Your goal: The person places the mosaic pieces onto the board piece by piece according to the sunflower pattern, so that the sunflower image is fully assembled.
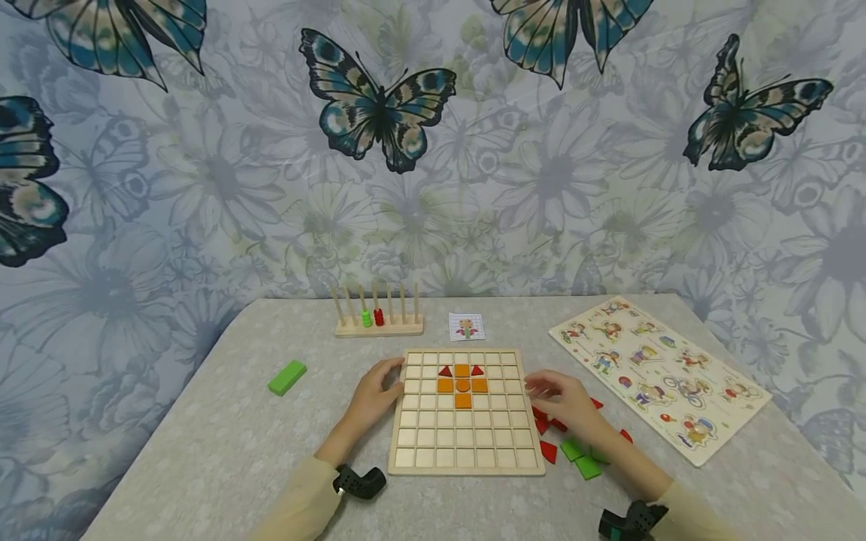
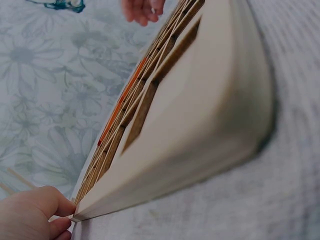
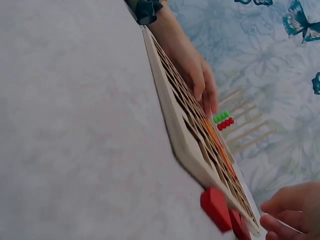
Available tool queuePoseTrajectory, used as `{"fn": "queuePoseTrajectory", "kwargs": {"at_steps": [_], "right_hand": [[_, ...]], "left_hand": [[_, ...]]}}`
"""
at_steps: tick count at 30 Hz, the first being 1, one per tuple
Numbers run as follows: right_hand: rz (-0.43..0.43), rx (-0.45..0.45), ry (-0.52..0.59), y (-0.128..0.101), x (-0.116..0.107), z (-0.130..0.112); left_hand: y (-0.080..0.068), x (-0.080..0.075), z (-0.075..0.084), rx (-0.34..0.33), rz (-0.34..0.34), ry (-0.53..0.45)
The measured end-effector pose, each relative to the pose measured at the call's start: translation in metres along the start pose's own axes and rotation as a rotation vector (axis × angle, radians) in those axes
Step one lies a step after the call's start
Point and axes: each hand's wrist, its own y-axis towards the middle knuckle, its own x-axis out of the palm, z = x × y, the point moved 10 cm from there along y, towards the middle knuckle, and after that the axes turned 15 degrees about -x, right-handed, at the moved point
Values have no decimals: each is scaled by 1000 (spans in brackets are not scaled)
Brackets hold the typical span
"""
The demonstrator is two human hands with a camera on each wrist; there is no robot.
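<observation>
A square wooden grid board (image 1: 467, 457) lies on the table. In its upper middle are several orange square tiles (image 1: 463, 401), an orange round piece (image 1: 462, 385) and two red triangles (image 1: 445, 371). My left hand (image 1: 372, 391) rests at the board's left edge, fingers fairly straight, fingertips right at the far corner in the left wrist view. Beside the right edge is my right hand (image 1: 564, 402), its fingers loosely bent with nothing seen in them. Red pieces (image 1: 549, 451) lie beneath and around it, and green tiles (image 1: 587, 467) lie under the right forearm.
Behind the board stands a wooden peg rack (image 1: 379, 329) with green and red beads. A small picture card (image 1: 467, 326) lies beside it. To the right is a large illustrated puzzle board (image 1: 676, 376). One green block (image 1: 287, 377) lies at the left.
</observation>
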Motion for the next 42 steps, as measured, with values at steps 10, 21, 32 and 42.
{"fn": "queuePoseTrajectory", "kwargs": {"at_steps": [10, 21, 32, 42], "right_hand": [[-12, -18, -69, -22, -7, 6], [67, -49, -124, -21, -28, 11], [-138, -188, 61, -24, 3, -15], [-76, -167, -89, -25, -3, -10]], "left_hand": [[-1, -1, 1, -17, 0, 4], [1, 0, 0, -13, -7, 5], [0, 1, 0, -18, -21, -5], [0, 1, 2, -10, -18, 2]]}}
